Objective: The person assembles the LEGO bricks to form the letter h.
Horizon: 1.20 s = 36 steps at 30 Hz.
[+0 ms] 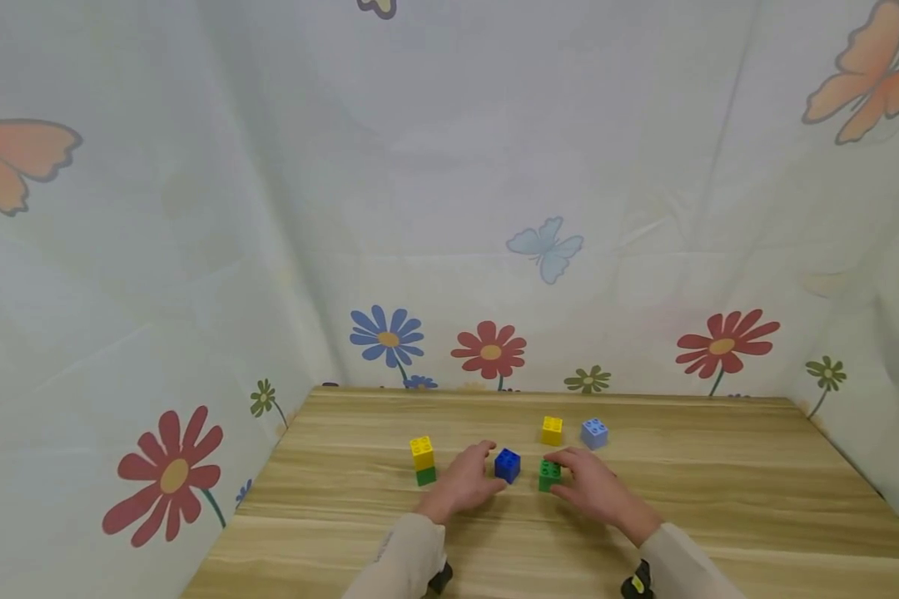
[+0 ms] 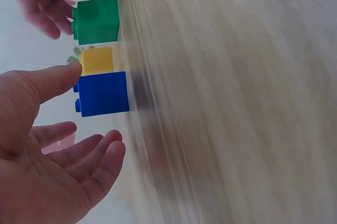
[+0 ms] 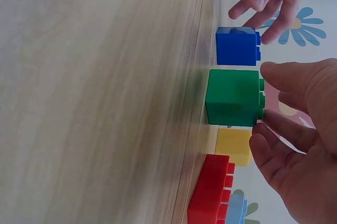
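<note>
The left hand (image 1: 464,481) is just beside the dark-blue block (image 1: 507,466), its grip wide, with thumb and fingers spread and nothing between them. The right hand (image 1: 592,485) has thumb and fingers about the green block (image 1: 548,477), its grip only slightly wider than that block; whether any fingertip touches the plastic is hard to tell from these angles. Both blocks stand studs up on the wood-grained worktop (image 1: 719,449), near each other but apart, between the two hands. The step looks like a reach to grasp, and it would go best with each thumb and forefinger low on opposite flat sides, leaving the studs and the underside free. Even, light pressure from both sides should keep a small block from twisting or sliding. The right hand should mind the red brick (image 3: 209,187) near its fingers and the yellow block (image 1: 552,431) beyond the green one, with the light-blue block (image 1: 594,433) beside that. The left elbow and wrist would do well to stay clear of the yellow-on-green stack (image 1: 422,455), which a careless brush could tip.
</note>
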Each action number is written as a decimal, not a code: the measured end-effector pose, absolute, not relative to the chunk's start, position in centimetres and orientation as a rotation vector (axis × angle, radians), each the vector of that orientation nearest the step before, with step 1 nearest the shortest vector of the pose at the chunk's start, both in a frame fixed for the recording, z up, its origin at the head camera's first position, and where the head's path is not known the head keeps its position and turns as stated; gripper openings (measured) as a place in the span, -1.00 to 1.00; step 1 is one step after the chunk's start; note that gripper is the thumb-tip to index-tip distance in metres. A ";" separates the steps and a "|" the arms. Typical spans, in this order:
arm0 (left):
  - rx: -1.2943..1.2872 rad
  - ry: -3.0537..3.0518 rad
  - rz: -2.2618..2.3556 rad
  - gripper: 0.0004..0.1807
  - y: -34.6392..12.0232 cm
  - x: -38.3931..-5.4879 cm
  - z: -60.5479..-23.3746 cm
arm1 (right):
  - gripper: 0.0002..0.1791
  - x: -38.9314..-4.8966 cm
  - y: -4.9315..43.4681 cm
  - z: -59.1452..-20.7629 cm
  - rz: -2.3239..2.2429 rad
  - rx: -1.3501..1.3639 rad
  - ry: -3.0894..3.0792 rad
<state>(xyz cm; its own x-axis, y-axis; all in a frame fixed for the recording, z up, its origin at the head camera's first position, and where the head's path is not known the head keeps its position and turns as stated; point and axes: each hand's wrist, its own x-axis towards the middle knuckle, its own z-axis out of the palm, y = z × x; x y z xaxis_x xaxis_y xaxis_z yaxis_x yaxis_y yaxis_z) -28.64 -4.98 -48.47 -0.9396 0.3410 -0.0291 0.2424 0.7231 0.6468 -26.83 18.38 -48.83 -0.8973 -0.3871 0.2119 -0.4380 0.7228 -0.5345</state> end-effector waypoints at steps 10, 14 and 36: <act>0.484 2.814 0.974 -0.35 -3.7 -29.6 -49.1 | -0.51 -27.3 18.1 -49.0 0.921 0.635 -2.868; 0.490 2.805 0.964 -0.37 -3.4 -29.8 -49.0 | -0.52 -27.4 18.0 -49.0 0.944 0.636 -2.871; 0.508 2.783 0.939 -0.45 -3.3 -30.1 -49.5 | -0.55 -27.9 17.7 -49.9 0.921 0.632 -2.925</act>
<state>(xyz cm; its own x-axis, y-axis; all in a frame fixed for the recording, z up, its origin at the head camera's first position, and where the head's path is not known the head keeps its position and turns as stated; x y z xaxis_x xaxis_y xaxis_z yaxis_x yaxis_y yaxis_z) -30.08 -3.25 -49.50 -0.9294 0.3666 -0.0428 0.2658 0.7452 0.6116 -27.94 17.66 -49.88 -0.9185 -0.3738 0.1288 -0.3802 0.7457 -0.5472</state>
